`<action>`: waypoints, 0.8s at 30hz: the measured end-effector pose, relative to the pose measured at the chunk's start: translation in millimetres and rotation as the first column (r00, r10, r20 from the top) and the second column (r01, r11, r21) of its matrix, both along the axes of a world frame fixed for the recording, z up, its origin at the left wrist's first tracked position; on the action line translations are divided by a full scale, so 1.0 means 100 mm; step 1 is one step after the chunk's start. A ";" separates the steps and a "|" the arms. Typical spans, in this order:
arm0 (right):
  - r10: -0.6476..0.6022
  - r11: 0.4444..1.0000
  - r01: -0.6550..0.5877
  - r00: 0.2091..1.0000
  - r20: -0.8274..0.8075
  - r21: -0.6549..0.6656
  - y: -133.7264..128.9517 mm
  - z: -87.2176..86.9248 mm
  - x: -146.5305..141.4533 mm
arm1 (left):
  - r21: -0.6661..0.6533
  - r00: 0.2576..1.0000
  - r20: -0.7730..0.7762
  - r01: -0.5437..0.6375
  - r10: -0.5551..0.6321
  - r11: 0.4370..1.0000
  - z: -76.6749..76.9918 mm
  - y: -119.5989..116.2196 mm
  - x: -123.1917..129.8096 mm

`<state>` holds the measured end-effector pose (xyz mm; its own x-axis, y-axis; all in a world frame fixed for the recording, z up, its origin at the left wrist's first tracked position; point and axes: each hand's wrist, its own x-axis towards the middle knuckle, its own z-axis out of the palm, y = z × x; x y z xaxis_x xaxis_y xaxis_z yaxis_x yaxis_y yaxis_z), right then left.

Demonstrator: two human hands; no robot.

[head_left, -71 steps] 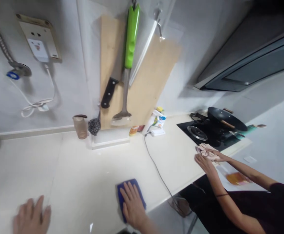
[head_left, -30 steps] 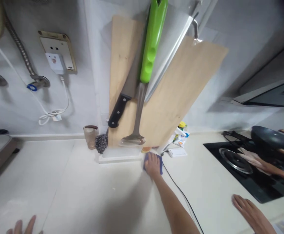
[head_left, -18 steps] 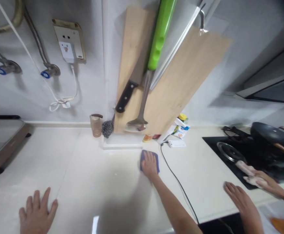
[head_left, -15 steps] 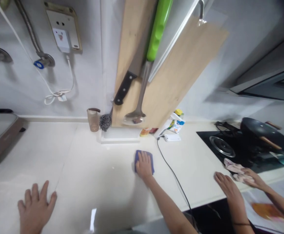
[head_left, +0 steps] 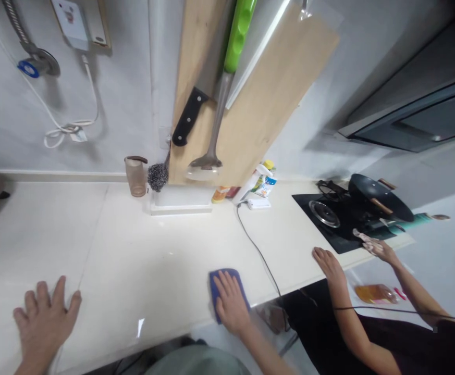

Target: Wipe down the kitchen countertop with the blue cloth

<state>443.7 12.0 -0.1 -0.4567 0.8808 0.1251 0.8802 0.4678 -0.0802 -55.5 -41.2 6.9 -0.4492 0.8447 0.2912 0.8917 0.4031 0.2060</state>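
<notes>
R grip (head_left: 232, 306) is wide, palm down w/ fingers out straight, laid flat over blue cloth (head_left: 213, 295); cloth edges show round the fingers; cloth is on worktop (head_left: 125, 250), close to its front edge, a bit L of dark cable (head_left: 260, 250); L grip (head_left: 45, 319) is wide too, fingers spread, palm down directly on worktop, well apart from cloth; at back by wall, L to R: tan cup (head_left: 136, 179), then metal scrubber (head_left: 157, 177) just beside it; wooden board (head_left: 278, 78) hangs above, approx. mid-view, w/ black-handled knife (head_left: 190, 117) & green-handled spoon (head_left: 232, 58) in front; white device (head_left: 259, 203) lies R of board's foot, at cable's far end; further R, black hob (head_left: 339, 242) w/ wok (head_left: 368, 195) on it; co-worker (head_left: 354, 325) is at far R, one hand on worktop by hob's near corner, the other holding pale rag (head_left: 368, 244) at hob's front edge; bottle w/ amber liquid (head_left: 373, 294) is lower down, between co-worker's arms in view; hood (head_left: 415, 117) is above hob.
</notes>
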 end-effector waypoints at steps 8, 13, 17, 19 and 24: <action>-0.187 0.968 0.176 0.981 0.044 0.176 -0.02 -0.15 0.67 | -0.003 1.000 -0.021 0.003 -0.003 1.000 0.02 0.02 0.03; -0.089 0.989 0.079 0.994 0.070 0.129 -0.23 -0.14 0.04 | 0.010 0.999 0.044 -0.005 0.004 1.000 0.08 -0.02 0.09; 0.053 0.999 -0.053 0.996 0.077 -0.001 -0.39 -0.05 -0.73 | 0.031 0.986 0.162 -0.042 0.037 0.999 0.05 -0.03 0.06; 0.151 0.985 -0.144 0.986 0.067 -0.096 -0.43 0.01 -1.08 | 0.056 0.950 0.308 -0.080 0.059 0.995 0.05 -0.04 0.02; 0.449 0.835 -0.434 0.893 -0.037 -0.339 -0.43 0.25 -1.86 | 0.157 0.716 0.697 -0.211 0.043 0.965 0.17 -0.21 -0.16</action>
<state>257.4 -30.6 24.5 -0.8049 0.5703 -0.1638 0.5927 0.7600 -0.2666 -71.5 -61.9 23.7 -0.6936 0.7199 0.0232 0.4159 0.3740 0.8290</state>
